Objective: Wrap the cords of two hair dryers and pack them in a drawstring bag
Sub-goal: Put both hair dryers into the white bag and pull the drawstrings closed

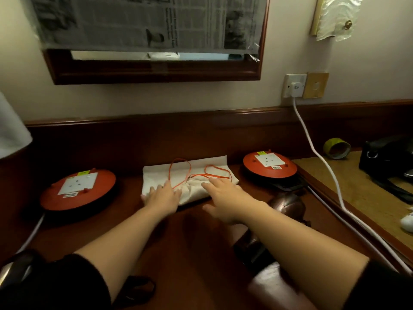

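Observation:
A cream cloth drawstring bag [156, 173] lies flat on the dark wooden desk [190, 242], its orange drawstring [178, 168] looped loosely across the top. My left hand [162, 198] rests flat on the bag's left front part with straight fingers. My right hand [223, 195] lies flat on the bag's right front edge, fingers spread. No hair dryer is visible in this view.
Two round red cord reels with white sockets lie on the desk, one at the left [78, 191] and one at the right [269, 165]. A white cable [312, 151] runs from a wall plug [296, 87] down the desk's right side. A chair back [288, 204] stands near my right arm.

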Demonstrator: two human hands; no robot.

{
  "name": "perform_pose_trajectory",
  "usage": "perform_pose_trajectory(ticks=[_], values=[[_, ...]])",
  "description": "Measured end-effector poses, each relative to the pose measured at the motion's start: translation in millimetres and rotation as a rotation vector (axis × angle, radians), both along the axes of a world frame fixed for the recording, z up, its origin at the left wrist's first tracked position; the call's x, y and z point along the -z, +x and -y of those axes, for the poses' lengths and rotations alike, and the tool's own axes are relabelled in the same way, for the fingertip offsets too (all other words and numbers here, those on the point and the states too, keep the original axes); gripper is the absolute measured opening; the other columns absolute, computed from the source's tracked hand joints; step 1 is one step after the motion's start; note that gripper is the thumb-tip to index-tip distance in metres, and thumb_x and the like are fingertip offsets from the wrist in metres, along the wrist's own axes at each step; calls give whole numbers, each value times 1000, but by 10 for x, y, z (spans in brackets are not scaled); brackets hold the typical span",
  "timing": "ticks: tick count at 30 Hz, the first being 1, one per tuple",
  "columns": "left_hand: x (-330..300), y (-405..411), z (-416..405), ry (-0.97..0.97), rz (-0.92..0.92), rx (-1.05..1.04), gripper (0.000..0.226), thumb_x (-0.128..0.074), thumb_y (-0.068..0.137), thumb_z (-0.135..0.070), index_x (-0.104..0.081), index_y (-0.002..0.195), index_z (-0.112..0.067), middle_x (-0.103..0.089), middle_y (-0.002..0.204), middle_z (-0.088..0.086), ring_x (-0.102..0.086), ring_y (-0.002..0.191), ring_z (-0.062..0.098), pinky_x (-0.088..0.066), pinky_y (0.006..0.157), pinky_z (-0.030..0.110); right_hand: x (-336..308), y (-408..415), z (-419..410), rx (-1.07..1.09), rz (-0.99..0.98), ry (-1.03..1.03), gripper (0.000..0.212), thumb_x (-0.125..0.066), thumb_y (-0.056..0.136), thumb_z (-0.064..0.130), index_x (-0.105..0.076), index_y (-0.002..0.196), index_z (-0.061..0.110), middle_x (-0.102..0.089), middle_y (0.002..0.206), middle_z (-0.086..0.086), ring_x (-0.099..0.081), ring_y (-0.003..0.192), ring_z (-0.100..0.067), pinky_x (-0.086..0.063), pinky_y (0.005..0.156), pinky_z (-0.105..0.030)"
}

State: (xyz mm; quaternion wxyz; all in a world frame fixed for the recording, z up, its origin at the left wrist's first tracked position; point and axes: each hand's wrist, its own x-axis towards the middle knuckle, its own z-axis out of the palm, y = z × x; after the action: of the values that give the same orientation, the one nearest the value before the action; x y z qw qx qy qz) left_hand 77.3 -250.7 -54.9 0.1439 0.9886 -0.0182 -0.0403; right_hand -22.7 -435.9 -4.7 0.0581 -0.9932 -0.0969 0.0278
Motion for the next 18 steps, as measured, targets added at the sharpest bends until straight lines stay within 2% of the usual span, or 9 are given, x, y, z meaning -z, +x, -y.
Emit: perform_pose_trajectory(ticks=[3, 6, 8, 9, 10, 11, 12, 16, 18], values=[[129, -19, -17, 47, -50, 77, 32, -52, 101, -34, -55, 132, -23, -61, 137, 6, -45, 141, 33, -18, 117, 64, 89, 263, -263, -74, 9, -5, 74, -51, 100, 24, -12, 162, 21, -6, 173, -5, -3, 158, -28, -14, 123, -57], [132, -113, -26, 12, 111, 173, 34, -67, 95, -26, -55, 126, -26, -65, 122, 1, -55, 128, 28, -13, 123, 62, 150, 422, -422, -100, -24, -42, 85, -56, 98, 19, -1, 164, 23, 4, 173, -2, 6, 159, -25, -5, 124, -61], [48, -192, -42, 41, 195, 276, 40, -67, 94, -19, -56, 132, -23, -61, 123, 3, -52, 126, 28, -14, 125, 56, 168, 475, -470, -100, -64, -92, 84, -59, 98, 33, -7, 163, 22, -5, 173, -4, -3, 158, -29, -12, 122, -64], [11, -227, -65, 64, 223, 313, 37, -67, 94, -16, -59, 130, -22, -59, 122, 3, -51, 124, 28, -21, 124, 52, 162, 477, -475, -93, -65, -129, 77, -59, 97, 43, -20, 161, 22, -22, 169, -6, -18, 154, -32, -21, 119, -64], [-21, -254, -94, 76, 246, 335, 31, -66, 94, -13, -63, 124, -22, -58, 120, 3, -51, 121, 27, -35, 117, 46, 147, 460, -463, -85, -54, -172, 68, -58, 95, 51, -35, 153, 23, -41, 157, -7, -35, 144, -34, -29, 112, -61], [-49, -281, -135, 75, 257, 346, 24, -67, 94, -12, -65, 116, -22, -57, 117, 3, -51, 117, 25, -45, 104, 39, 133, 428, -444, -78, -39, -205, 60, -56, 94, 56, -46, 143, 23, -53, 142, -7, -47, 131, -33, -35, 105, -57], [-79, -308, -180, 69, 254, 358, 19, -68, 93, -13, -67, 109, -22, -56, 114, 2, -52, 113, 23, -48, 91, 33, 132, 391, -412, -77, -16, -211, 56, -55, 92, 58, -52, 136, 23, -58, 132, -6, -53, 120, -31, -39, 99, -54], [-209, -422, -355, 98, 99, 471, 12, -74, 84, -34, -69, 92, -27, -60, 99, -4, -60, 93, 17, -46, 68, 29, 164, 175, -254, -48, 11, 19, 47, -55, 95, 52, -61, 131, 22, -59, 122, -5, -60, 105, -25, -53, 89, -42], [-242, -472, -387, 105, 34, 477, 23, -68, 83, -48, -67, 76, -27, -62, 80, -7, -61, 76, 14, -42, 58, 29, 161, 83, -217, -16, 19, 99, 39, -57, 97, 49, -65, 120, 20, -61, 115, -4, -61, 99, -23, -53, 81, -37]])
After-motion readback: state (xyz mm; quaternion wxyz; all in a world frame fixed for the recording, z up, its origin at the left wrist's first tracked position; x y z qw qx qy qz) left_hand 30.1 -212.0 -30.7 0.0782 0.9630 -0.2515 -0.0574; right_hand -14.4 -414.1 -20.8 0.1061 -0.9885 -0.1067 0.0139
